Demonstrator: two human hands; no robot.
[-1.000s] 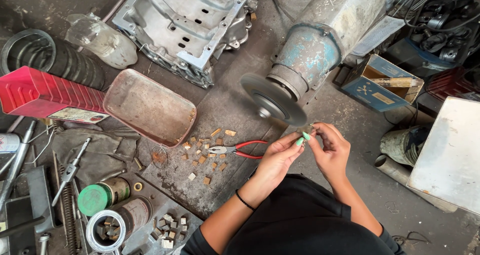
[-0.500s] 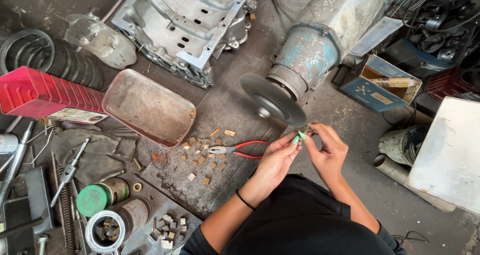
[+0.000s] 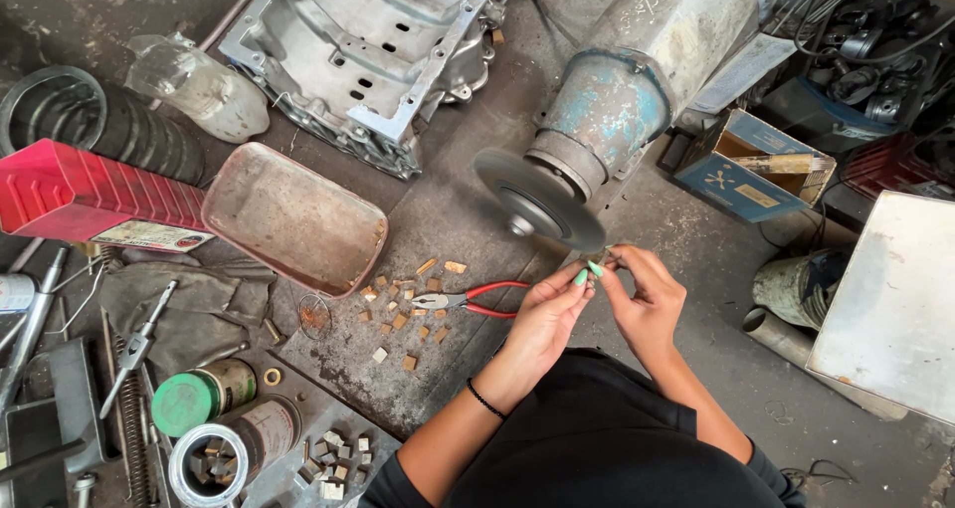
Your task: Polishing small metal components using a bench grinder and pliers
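Observation:
My left hand (image 3: 549, 314) and my right hand (image 3: 647, 299) meet just below the grey grinding disc (image 3: 537, 202) of a blue-grey bench motor (image 3: 637, 80). Both pinch one small brownish piece (image 3: 601, 261) between their fingertips, close to the disc's lower edge. Red-handled pliers (image 3: 473, 299) lie on the metal floor plate left of my left hand. Several small tan blocks (image 3: 403, 309) are scattered beside the pliers' jaws.
A rusty metal tray (image 3: 293, 219) sits left of the blocks, a red bin (image 3: 90, 190) beyond it. An aluminium engine casing (image 3: 368, 50) lies at the top. Cans (image 3: 209, 399), springs and hand tools crowd the lower left. A blue box (image 3: 756, 165) and white board (image 3: 890, 299) stand right.
Both hands have stayed at the disc's lower edge, with only slight finger shifts on the small piece.

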